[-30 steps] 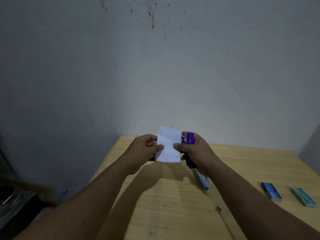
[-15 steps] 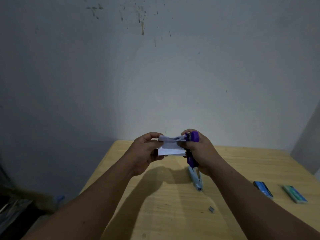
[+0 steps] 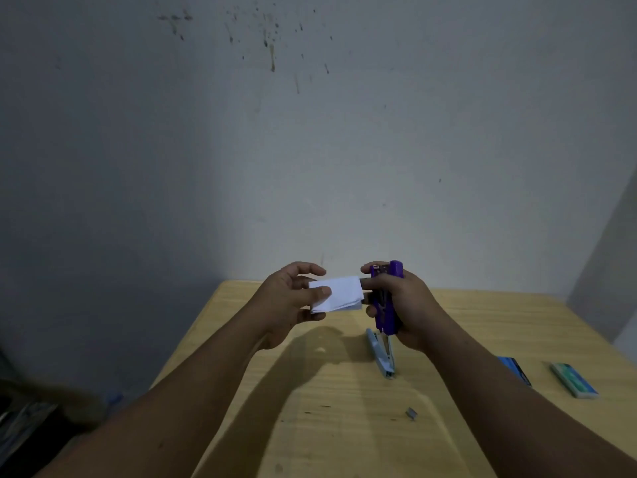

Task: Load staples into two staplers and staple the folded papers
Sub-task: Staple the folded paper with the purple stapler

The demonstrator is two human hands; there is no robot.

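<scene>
My left hand (image 3: 289, 298) pinches a small folded white paper (image 3: 339, 294) between thumb and fingers, above the far part of the wooden table (image 3: 327, 426). My right hand (image 3: 403, 305) grips a purple stapler (image 3: 387, 298) held upright, and its fingers touch the paper's right edge. A light blue stapler (image 3: 381, 353) lies on the table just below my right hand. A small strip of staples (image 3: 411, 413) lies loose on the wood nearer to me.
Two staple boxes lie at the right: a dark blue one (image 3: 515, 369), partly behind my right forearm, and a green one (image 3: 574, 380). A grey stained wall stands right behind the table. Dark clutter sits on the floor at the lower left.
The paper has turned from upright and facing me to lying flat between my hands. Both hands have stayed above the table, the purple stapler still in my right hand.
</scene>
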